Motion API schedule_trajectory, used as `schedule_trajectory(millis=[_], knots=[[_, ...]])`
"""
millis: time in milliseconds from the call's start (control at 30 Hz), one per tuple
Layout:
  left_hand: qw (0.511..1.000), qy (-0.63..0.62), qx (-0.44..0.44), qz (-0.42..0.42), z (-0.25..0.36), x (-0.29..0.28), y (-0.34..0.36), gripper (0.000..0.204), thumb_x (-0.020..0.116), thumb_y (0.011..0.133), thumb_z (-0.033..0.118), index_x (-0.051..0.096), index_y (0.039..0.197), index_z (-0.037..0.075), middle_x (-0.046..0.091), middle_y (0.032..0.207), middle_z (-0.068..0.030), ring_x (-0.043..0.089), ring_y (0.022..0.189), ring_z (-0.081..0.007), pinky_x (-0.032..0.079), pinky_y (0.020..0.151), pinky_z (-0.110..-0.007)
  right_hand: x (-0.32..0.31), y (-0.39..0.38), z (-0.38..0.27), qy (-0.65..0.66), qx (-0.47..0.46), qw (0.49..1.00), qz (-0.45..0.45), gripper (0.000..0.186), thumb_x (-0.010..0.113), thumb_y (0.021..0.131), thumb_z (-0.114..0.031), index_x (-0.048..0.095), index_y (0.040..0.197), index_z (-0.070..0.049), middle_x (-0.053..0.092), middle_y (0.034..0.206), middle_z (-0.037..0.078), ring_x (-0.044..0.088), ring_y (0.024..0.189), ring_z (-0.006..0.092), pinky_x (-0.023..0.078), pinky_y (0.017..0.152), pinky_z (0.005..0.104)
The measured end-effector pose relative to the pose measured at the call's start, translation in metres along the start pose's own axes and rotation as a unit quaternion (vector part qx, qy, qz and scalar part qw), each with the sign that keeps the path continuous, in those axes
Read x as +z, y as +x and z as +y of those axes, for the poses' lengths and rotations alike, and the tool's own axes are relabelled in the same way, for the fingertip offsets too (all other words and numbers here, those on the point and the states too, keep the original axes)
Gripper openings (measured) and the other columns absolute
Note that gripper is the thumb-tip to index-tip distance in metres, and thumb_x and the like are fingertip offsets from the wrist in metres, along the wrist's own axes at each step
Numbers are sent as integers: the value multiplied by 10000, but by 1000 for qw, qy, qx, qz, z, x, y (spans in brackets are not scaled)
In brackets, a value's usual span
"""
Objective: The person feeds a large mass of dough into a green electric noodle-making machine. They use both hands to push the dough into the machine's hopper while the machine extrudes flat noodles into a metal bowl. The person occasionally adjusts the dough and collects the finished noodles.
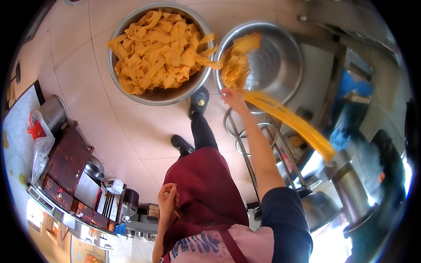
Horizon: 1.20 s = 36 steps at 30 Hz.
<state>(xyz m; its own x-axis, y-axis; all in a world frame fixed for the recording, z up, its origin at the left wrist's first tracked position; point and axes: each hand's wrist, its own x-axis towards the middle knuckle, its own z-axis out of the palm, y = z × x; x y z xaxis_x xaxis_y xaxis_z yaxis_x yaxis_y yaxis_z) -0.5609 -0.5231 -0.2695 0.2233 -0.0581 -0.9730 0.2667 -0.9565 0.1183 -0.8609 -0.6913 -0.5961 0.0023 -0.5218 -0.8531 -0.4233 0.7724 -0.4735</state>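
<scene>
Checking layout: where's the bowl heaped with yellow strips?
In the head view, the heaped bowl sits upper left of centre, left of the other bowl, near a dark shoe.

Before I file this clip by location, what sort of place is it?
Probably a food-making kitchen or small workshop: a metal bowl heaped with wide yellow strips, more strips stretching from a metal cylinder toward the right hand, and a maroon apron on the person.

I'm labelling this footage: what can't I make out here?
Head view:
Bottom of left basin: under yellow strips.
Grip of right hand: its own back covers the palm.
Anything pinched in left hand: too small, fingers curled.
Far end of yellow band: hidden where it meets metal cylinder.
</scene>
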Motion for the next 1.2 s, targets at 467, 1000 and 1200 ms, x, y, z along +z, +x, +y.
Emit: schedule_trajectory(millis=[467, 1000, 1200], knots=[[991, -23, 126, -31, -82, -56, -26, 128, 566, 969, 139, 589, 1028, 28, 520, 622, 3, 435, 443, -49, 324, 391, -194, 160, -144, 77, 61, 64, 996, 24, 173, 646, 851, -90, 660, 1008, -17, 689, 850, 92, 687, 669, 160, 555, 534, 278], [872, -325, 358, -76, -229, -201, -127, 250, 525, 997, 282, 560, 945, 40, 499, 700, -12, 485, 592, -98, 386, 520, -242, 264, -551, -16, -117, -357, 898, -229, 449, 565, 952, -449, 618, 1118, -35, 676, 902, 165, 676, 903, 291, 522, 796, 375], [847, -335, 368, -187, -226, -155, -174, 365, 500, 1001, 398, 569, 1072, 47, 567, 926, -44, 525, 889, -161, 447, 796, -301, 218, -660, -9, -135, -380, 900, -163, 433, 604, 926, -381, 571, 1135, -3, 644, 907, 269, 640, 858, 412, 498, 747, 449]])
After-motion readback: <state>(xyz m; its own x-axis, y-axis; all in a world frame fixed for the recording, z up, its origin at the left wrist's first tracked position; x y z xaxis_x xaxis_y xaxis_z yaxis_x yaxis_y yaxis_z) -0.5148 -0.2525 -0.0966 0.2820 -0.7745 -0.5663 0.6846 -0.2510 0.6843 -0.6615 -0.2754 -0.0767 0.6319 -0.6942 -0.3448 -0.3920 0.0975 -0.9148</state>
